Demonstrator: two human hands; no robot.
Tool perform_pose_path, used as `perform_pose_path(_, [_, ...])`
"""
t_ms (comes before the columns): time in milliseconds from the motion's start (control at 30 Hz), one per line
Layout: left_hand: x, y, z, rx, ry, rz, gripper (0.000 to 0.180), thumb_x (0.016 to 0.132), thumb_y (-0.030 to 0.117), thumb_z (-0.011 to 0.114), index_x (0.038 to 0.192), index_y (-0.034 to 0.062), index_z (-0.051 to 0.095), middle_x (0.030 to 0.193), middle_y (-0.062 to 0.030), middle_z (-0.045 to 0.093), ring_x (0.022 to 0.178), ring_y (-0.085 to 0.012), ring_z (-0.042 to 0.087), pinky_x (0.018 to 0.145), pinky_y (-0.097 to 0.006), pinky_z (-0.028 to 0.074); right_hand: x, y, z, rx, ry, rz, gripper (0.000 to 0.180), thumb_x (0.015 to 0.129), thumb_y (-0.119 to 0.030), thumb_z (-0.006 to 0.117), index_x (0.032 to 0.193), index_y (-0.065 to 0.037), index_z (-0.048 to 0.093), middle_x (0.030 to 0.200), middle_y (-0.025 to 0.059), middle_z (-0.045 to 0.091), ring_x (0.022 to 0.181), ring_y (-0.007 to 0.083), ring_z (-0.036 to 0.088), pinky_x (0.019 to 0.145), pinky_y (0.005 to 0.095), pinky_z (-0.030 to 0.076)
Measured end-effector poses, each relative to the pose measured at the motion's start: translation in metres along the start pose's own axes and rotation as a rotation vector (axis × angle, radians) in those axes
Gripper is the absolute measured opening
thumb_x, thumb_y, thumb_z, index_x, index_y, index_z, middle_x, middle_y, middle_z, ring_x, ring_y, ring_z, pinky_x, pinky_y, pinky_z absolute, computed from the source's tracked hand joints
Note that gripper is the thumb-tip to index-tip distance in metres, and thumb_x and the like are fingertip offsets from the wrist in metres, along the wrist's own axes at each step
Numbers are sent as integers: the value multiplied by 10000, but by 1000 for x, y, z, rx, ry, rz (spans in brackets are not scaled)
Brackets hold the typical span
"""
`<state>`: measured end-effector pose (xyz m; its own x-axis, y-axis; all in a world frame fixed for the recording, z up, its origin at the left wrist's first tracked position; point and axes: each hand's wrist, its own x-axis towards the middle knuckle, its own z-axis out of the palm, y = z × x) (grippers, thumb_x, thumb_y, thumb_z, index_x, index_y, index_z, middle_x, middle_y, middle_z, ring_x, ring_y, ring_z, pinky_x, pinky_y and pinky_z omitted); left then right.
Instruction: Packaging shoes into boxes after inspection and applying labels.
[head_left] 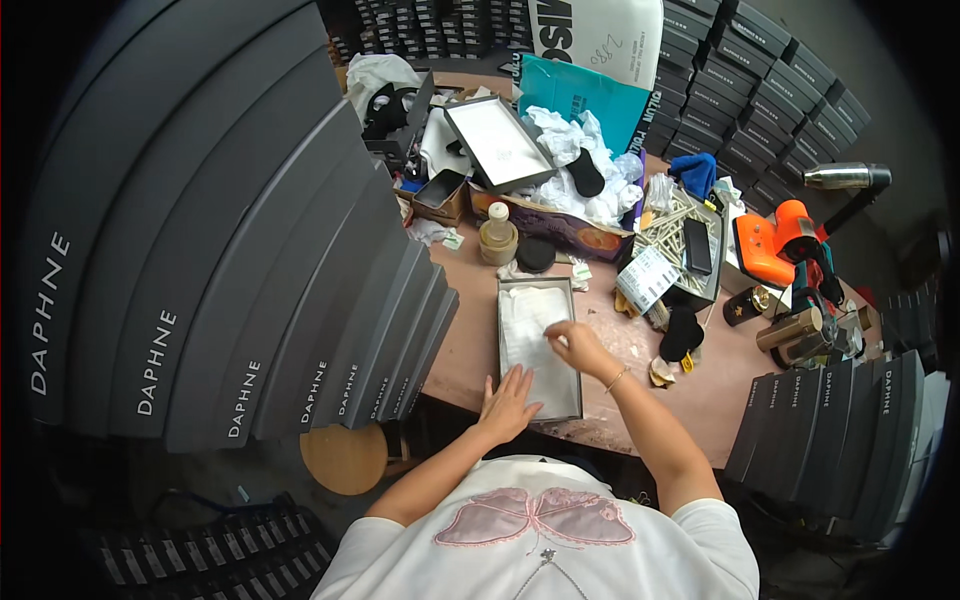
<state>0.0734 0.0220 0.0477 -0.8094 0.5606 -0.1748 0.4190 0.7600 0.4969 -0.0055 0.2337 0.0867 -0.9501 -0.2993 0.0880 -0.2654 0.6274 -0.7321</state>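
In front of me on the table lies an open grey shoebox (577, 402), with white tissue paper (522, 325) spread inside it. My left hand (507, 406) rests with fingers apart at the box's near left side, its fingertips on the paper. Over the right edge of the paper is my right hand (578, 350), its fingers curled together in a pinch. Whatever those fingers hold, if anything, is hidden.
Stacked grey shoeboxes (250, 230) rise high on the left; a lower stack (835, 420) stands at the right. Behind the box are a pump bottle (498, 238), a box lid (500, 145), crumpled paper (600, 195) and an orange device (765, 250). A round stool (344, 460) stands at lower left.
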Motion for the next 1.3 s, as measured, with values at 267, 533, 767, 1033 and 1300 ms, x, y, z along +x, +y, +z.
perform_pose_path(267, [-2, 11, 10, 80, 117, -22, 635, 894, 443, 518, 1390, 65, 394, 1482, -177, 266, 1390, -289, 219, 1042, -676, 133, 205, 0, -86, -423, 423, -178, 314, 782, -118, 605, 1090, -57, 609, 995, 151, 627, 1064, 341, 549, 897, 433, 436])
perform_pose_path(533, [-1, 14, 12, 78, 113, -102, 591, 902, 445, 503, 1400, 144, 400, 1497, -105, 271, 1390, -231, 226, 1036, -693, 121, 305, 65, -69, -882, 186, -316, 116, 779, -195, 587, 821, -143, 683, 871, 47, 649, 939, 230, 568, 871, 478, 380])
perform_pose_path(767, [10, 28, -33, -438, 468, -51, 737, 886, 473, 543, 1419, 16, 320, 1456, -219, 291, 1357, -364, 277, 1094, -574, 141, 149, -56, -135, 274, 247, -329, 125, 834, -96, 647, 892, 8, 610, 752, 84, 553, 702, 203, 541, 630, 299, 427])
perform_pose_path(1033, [49, 50, -84, -1794, 258, -326, 600, 867, 343, 655, 1304, 5, 418, 1238, -109, 520, 1142, -210, 506, 955, -352, 432, -137, -32, -27, 1613, 182, 437, 392, 906, -213, 602, 1233, -14, 518, 1027, 52, 617, 909, 158, 593, 791, 305, 489])
perform_pose_path(1300, [41, -10, -39, -322, 120, -368, 756, 809, 506, 641, 1208, -109, 455, 1108, -306, 573, 1046, -420, 565, 885, -444, 454, -132, 10, 42, 631, 198, 673, 395, 918, -263, 572, 1206, 6, 551, 993, 156, 657, 812, 201, 626, 713, 306, 488])
